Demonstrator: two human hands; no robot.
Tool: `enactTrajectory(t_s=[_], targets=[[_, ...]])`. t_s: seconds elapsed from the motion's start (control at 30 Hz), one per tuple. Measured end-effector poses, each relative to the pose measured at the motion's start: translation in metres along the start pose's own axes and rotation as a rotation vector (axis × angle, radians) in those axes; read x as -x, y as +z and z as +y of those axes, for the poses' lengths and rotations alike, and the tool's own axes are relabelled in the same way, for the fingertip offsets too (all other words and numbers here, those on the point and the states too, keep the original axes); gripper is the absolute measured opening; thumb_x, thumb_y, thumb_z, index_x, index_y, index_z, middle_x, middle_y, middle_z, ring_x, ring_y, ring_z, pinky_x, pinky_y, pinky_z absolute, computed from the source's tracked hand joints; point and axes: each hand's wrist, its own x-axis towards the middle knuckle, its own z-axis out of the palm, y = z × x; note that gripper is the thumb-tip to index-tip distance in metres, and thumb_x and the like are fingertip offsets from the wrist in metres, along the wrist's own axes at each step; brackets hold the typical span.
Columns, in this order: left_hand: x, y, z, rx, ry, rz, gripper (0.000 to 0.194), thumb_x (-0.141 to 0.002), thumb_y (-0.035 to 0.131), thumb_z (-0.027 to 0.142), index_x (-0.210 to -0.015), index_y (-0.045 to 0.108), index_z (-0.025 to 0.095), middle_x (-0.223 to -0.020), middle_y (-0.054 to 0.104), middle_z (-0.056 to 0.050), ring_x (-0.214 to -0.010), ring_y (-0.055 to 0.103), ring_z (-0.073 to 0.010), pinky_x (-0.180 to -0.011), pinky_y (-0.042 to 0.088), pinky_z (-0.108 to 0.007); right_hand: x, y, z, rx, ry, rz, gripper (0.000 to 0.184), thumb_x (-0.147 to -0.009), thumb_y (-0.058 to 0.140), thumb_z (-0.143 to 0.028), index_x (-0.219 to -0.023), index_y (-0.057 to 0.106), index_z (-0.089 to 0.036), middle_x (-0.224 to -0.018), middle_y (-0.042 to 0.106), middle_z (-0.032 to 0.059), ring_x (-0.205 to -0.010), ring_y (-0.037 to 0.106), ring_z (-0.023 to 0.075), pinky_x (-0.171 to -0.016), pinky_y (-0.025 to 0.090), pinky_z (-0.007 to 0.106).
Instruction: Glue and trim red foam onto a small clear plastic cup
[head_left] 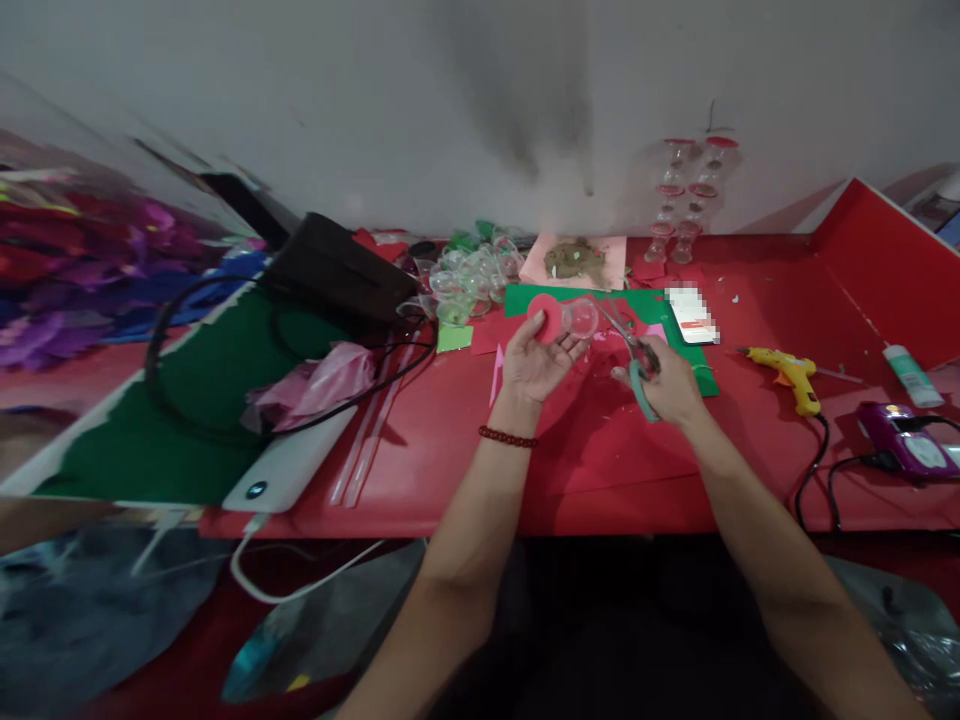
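Note:
My left hand (540, 362), palm up, holds a clear plastic hourglass-shaped piece (584, 319) lying on its side. A red disc (548, 317) covers the near-left end of that piece, and my thumb presses on its edge. In my right hand (670, 385) is a pair of scissors (637, 380) with teal handles, its blades pointing toward the clear piece. Whether the blades touch it I cannot tell. Below both hands lie red paper sheets (600, 455) over a green sheet (517, 300).
Clear plastic cups (469, 280) are heaped at the back, beside brown material on pink paper (611, 262). Stacked clear columns (679, 200) stand by the wall. Rightward lie a phone (691, 315), a yellow glue gun (787, 372) with its cord and a purple device (904, 440). A power bank (292, 465) is left.

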Motion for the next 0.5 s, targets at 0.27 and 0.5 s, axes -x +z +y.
enactTrajectory(t_s=[0.27, 0.5], targets=[[0.005, 0.003, -0.009, 0.021, 0.05, -0.071, 0.017, -0.077, 0.078, 0.031, -0.089, 0.07, 0.022, -0.095, 0.082, -0.004, -0.105, 0.078, -0.0226, -0.109, 0.056, -0.041, 0.006, 0.007, 0.003, 0.239, -0.086, 0.113, 0.05, -0.082, 0.074, -0.053, -0.123, 0.074, -0.025, -0.096, 0.075, 0.01, -0.083, 0.065, 0.0264, -0.072, 0.044, 0.034], [0.008, 0.008, -0.015, 0.08, 0.024, -0.085, 0.012, -0.075, 0.075, 0.026, -0.084, 0.069, 0.023, -0.099, 0.082, -0.004, -0.108, 0.077, -0.0236, -0.11, 0.057, -0.043, 0.006, 0.007, 0.002, 0.16, -0.081, 0.13, 0.046, -0.08, 0.074, -0.04, -0.122, 0.076, -0.022, -0.094, 0.076, 0.0091, -0.08, 0.066, 0.0249, -0.076, 0.048, 0.035]])
